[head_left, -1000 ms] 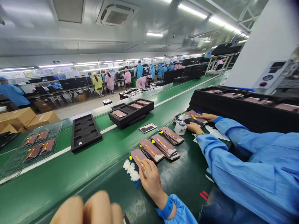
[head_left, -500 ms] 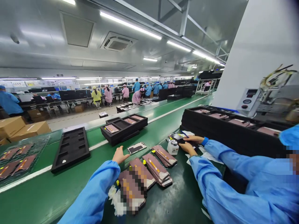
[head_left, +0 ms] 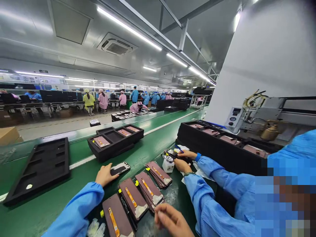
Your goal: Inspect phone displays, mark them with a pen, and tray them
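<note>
The person's left hand [head_left: 106, 175] reached across the green bench [head_left: 59, 209] and touched a flat, pale-rimmed phone part [head_left: 120, 168], which lay just beyond the row of brown panels, with the thumb by its near edge and the fingers about its left end. The right hand [head_left: 172, 221] was low in the view, its fingers curled and its thumb near them, just beside the lower end of a stack of brown panels [head_left: 147, 184]. From this angle and with some blur, I could not tell whether either hand was clamped on anything. Another stack [head_left: 160, 174] lay beyond that one; on the near side were a middle panel [head_left: 131, 197] and a nearest panel [head_left: 116, 214], with a thin black tool [head_left: 127, 205] between them. Each showed an orange strip on top. White scraps [head_left: 96, 228] lay beside the nearest panel. Past the part, a black tray [head_left: 112, 149] bore more panels, and another black tray [head_left: 40, 169] lay to its left. On the right, a co-worker's hand [head_left: 181, 165] was near a white bottle [head_left: 168, 165], and that person's other hand [head_left: 189, 154] held a blue tool [head_left: 179, 148].
</note>
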The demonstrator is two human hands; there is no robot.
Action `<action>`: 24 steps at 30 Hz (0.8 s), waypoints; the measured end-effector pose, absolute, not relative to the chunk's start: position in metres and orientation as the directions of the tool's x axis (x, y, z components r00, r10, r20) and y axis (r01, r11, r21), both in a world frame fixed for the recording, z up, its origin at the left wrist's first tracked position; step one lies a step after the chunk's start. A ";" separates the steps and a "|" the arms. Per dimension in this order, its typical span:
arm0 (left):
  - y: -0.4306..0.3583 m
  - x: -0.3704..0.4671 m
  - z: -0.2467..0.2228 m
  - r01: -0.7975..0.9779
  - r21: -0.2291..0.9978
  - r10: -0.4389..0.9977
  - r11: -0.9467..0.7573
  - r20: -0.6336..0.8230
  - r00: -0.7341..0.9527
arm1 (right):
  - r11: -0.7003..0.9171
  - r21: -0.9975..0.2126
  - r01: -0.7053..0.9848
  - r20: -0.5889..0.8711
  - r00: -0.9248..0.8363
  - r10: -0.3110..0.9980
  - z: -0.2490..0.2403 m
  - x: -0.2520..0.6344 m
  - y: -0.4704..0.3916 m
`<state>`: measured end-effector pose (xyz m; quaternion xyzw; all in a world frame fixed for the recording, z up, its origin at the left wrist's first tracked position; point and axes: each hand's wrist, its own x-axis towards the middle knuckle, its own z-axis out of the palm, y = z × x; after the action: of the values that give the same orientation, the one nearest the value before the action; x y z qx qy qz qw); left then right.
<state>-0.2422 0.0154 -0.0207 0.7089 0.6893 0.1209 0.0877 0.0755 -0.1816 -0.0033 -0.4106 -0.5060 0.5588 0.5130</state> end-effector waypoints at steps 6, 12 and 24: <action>-0.126 -0.353 0.012 0.945 0.303 0.986 0.120 0.075 -0.149 | -0.327 -0.512 -0.794 -0.259 -0.221 0.940 -0.003 0.058 -0.153; -0.297 -0.383 -0.012 0.894 0.367 0.960 0.258 0.008 -0.281 | -0.489 -0.406 -0.772 -0.313 -0.385 0.868 -0.024 0.042 -0.154; -0.166 -0.457 -0.005 0.946 0.117 0.944 0.303 0.099 -0.315 | -0.519 -0.523 -0.676 -0.356 -0.380 0.854 -0.035 0.039 -0.162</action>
<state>-0.4570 -0.1661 -0.0050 0.5854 0.8071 0.0768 -0.0059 0.0390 -0.1620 -0.0355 -0.3020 -0.1473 0.8174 0.4679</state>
